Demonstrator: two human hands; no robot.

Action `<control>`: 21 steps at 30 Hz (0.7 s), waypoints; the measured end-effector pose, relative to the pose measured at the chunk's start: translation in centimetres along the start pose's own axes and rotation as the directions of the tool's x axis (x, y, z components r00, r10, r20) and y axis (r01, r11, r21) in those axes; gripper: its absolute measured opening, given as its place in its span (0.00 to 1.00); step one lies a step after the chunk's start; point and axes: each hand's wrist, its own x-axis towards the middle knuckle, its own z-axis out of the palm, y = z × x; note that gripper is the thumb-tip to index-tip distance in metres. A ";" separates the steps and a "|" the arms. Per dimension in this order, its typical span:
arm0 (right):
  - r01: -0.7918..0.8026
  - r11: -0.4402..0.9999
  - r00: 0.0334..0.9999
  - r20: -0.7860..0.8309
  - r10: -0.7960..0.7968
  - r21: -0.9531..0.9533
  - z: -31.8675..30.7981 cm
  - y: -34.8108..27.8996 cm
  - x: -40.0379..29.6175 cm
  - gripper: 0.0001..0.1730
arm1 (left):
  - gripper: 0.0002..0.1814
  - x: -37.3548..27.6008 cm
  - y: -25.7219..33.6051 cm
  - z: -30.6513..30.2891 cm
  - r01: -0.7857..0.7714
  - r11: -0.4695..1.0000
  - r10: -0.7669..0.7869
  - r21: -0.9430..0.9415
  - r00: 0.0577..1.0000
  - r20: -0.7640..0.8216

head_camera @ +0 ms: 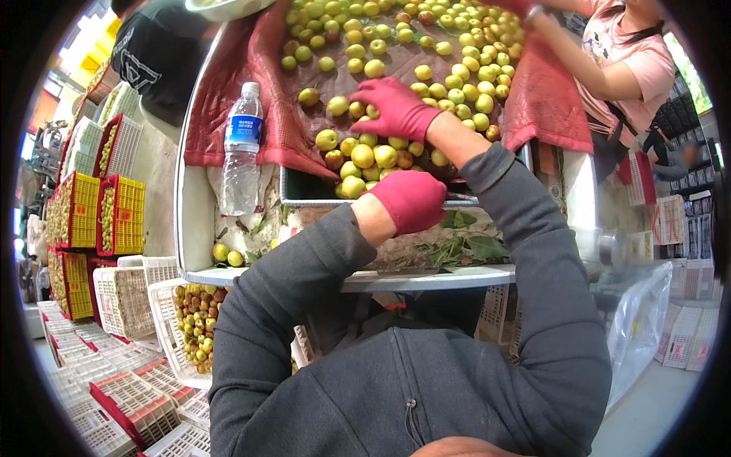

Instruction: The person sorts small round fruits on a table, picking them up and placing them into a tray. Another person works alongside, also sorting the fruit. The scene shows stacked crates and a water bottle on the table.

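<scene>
Green and reddish-brown jujube fruits (362,156) lie spread over a dark red cloth (268,103) on a white-rimmed sorting table. My right hand (397,108), in a red glove, reaches over the fruits with its fingers apart, touching or just above several of them. Nearer to me, my left hand (408,200), gloved the same way, is at the front edge of the pile, back upward. Its fingers are hidden beneath it, so whether it holds a fruit does not show. A dark bin with a pale rim (320,202) lies under the cloth's front edge.
A clear plastic bottle (242,149) with a blue label lies on the left. Leaves (485,248) and two fruits (227,255) are along the front ledge. A white crate of fruits (165,325) stands below left, by stacked crates. A co-worker's arm (577,63) reaches in at upper right.
</scene>
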 end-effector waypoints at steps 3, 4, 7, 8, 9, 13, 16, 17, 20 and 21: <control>0.105 0.991 0.993 0.050 -0.109 0.085 -0.2 -0.7 -1.7 0.32 | 0.17 0.2 0.0 0.2 -0.031 1.000 0.031 -0.001 0.999 -0.020; 0.104 0.986 0.990 0.080 -0.115 0.131 -0.7 -0.7 -2.2 0.29 | 0.17 0.2 0.0 0.2 -0.041 0.999 0.041 -0.004 0.999 -0.025; 0.044 0.942 0.962 0.239 -0.130 0.331 -3.1 -0.6 -3.7 0.19 | 0.17 0.2 -0.1 0.5 -0.076 0.997 0.076 -0.009 0.995 -0.062; -0.127 0.849 0.965 0.264 -0.014 0.512 -3.0 -0.1 -4.4 0.16 | 0.17 0.1 -0.1 0.7 -0.092 0.996 0.090 -0.017 0.993 -0.079; -0.167 0.817 0.983 0.152 0.098 0.552 -3.0 0.8 -5.1 0.13 | 0.17 0.2 0.0 0.7 -0.118 0.993 0.115 -0.021 0.989 -0.092; -0.119 0.992 0.895 -0.437 0.086 -0.048 -3.4 5.7 -3.9 0.26 | 0.20 0.5 0.2 0.5 -0.153 0.988 0.152 -0.002 0.984 -0.096; -0.358 0.901 0.931 -0.174 0.322 -0.245 -2.7 5.3 -5.3 0.31 | 0.21 0.2 0.2 0.5 -0.201 0.979 0.194 -0.032 0.969 -0.153; -0.345 0.916 0.936 -0.145 0.321 -0.205 -2.9 4.8 -5.3 0.30 | 0.21 0.2 0.0 1.0 -0.223 0.974 0.213 -0.036 0.959 -0.187; -0.238 0.948 0.971 -0.011 0.241 -0.214 -3.3 2.5 -6.3 0.29 | 0.20 0.4 -0.4 1.2 -0.205 0.979 0.200 -0.016 0.965 -0.167; -0.191 0.964 0.982 -0.028 0.189 -0.183 -3.0 2.1 -7.1 0.29 | 0.20 0.5 -0.2 1.0 -0.192 0.981 0.189 -0.015 0.973 -0.131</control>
